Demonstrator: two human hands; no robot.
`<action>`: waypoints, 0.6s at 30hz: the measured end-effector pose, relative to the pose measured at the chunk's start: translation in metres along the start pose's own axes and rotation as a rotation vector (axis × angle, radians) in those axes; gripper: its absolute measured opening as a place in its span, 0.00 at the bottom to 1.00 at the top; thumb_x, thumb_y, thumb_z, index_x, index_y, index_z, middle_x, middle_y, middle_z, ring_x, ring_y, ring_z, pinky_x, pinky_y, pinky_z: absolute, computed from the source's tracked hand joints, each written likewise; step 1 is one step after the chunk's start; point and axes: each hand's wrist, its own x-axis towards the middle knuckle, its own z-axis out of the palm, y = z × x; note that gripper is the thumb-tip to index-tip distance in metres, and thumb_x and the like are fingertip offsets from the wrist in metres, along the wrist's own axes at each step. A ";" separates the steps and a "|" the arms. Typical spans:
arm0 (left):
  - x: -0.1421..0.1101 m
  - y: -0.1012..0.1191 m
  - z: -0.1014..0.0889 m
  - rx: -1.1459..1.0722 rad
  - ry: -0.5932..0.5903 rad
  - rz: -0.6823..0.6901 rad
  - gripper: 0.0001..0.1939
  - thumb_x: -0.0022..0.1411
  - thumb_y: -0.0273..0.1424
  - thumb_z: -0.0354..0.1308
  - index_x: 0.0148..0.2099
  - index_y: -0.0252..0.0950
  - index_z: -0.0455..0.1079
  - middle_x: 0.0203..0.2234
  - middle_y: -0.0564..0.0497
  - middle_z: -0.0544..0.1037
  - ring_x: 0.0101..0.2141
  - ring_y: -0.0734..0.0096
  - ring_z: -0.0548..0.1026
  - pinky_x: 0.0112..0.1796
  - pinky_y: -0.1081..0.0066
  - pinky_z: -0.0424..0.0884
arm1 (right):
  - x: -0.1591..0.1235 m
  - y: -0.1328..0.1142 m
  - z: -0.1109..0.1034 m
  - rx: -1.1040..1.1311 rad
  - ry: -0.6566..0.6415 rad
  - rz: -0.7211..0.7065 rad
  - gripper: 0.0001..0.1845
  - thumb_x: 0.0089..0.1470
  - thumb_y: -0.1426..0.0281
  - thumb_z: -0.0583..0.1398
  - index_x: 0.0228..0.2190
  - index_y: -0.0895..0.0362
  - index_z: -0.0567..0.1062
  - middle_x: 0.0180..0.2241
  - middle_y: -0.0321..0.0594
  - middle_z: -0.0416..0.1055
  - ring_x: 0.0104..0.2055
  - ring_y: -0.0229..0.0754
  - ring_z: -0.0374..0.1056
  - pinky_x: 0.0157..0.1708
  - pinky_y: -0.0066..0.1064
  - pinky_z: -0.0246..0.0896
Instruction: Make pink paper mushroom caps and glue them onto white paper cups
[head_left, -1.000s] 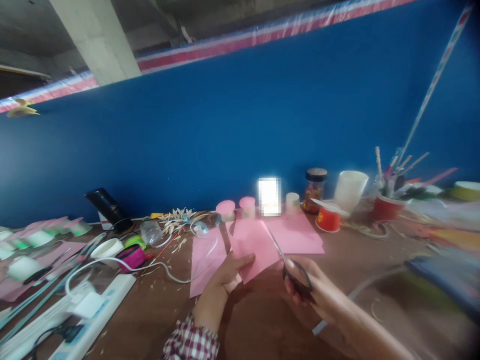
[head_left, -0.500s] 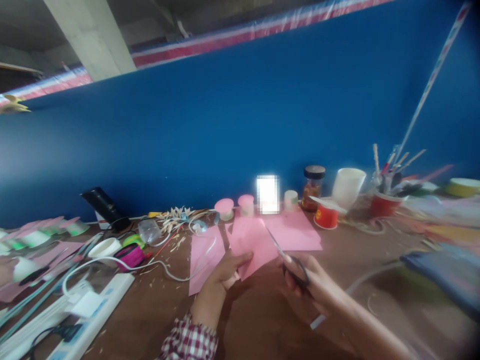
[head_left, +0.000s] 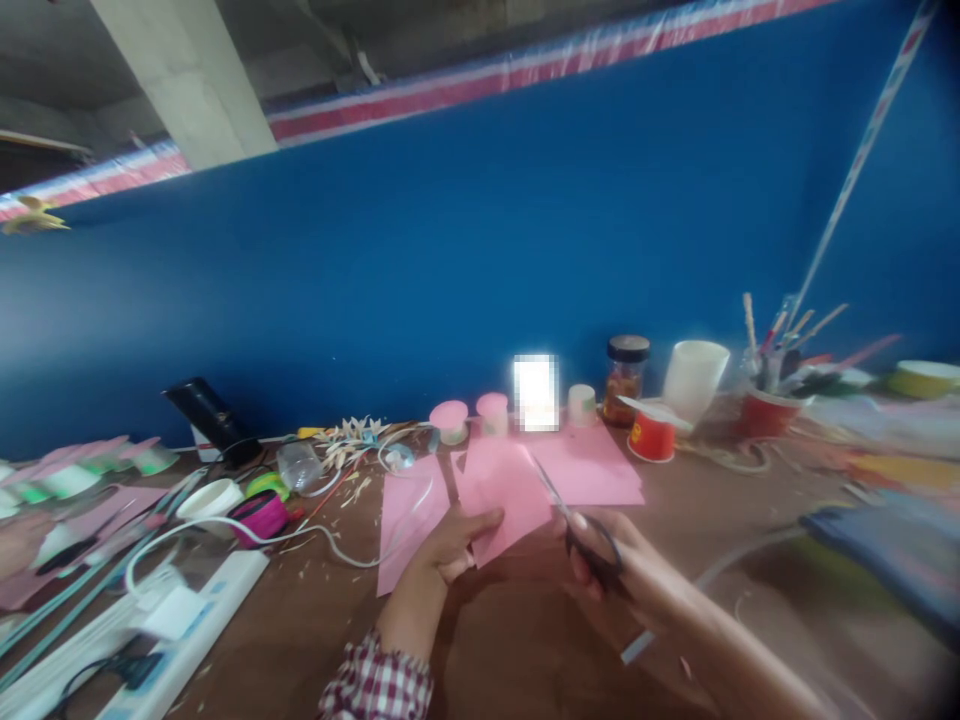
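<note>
My left hand (head_left: pixel 461 540) pinches the near edge of a pink paper sheet (head_left: pixel 502 495), thumb on top. In my right hand (head_left: pixel 611 560) is a pair of scissors (head_left: pixel 596 545) with black handles, fingers through the loops. Its blades point up and away, close to the right edge of the held sheet; whether they touch the paper I cannot tell. Behind lies another pink sheet (head_left: pixel 600 475), and a further pink piece (head_left: pixel 409 510) rests to the left with a white cable across it. Small cups with pink tops (head_left: pixel 450 415) stand behind the paper.
On the left are a power strip (head_left: pixel 202 620), a magenta tape roll (head_left: pixel 260 512) and wood shavings. At the back right stand a dark-lidded jar (head_left: pixel 627 375), a red tub (head_left: pixel 651 440) and a white cup (head_left: pixel 695 378). Another person's hand (head_left: pixel 22 540) shows at far left.
Both my hands and the sheet stay nearly in place. The scissors have shifted only slightly against the paper. At far left the other person's hand has moved a little.
</note>
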 end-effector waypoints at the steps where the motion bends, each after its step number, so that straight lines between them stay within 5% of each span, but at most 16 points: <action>1: 0.000 -0.001 0.001 -0.006 -0.002 0.011 0.22 0.47 0.29 0.67 0.46 0.26 0.71 0.38 0.37 0.79 0.42 0.52 0.76 0.45 0.56 0.71 | 0.001 0.000 -0.001 0.013 -0.010 -0.003 0.22 0.52 0.52 0.58 0.32 0.60 0.70 0.16 0.31 0.65 0.14 0.28 0.56 0.14 0.20 0.46; 18: -0.005 -0.001 0.013 -0.003 -0.005 -0.020 0.22 0.45 0.27 0.68 0.44 0.28 0.72 0.40 0.36 0.78 0.43 0.52 0.76 0.45 0.57 0.70 | 0.006 0.000 -0.005 0.030 0.012 -0.045 0.23 0.52 0.51 0.57 0.28 0.61 0.70 0.15 0.31 0.63 0.14 0.27 0.55 0.14 0.20 0.44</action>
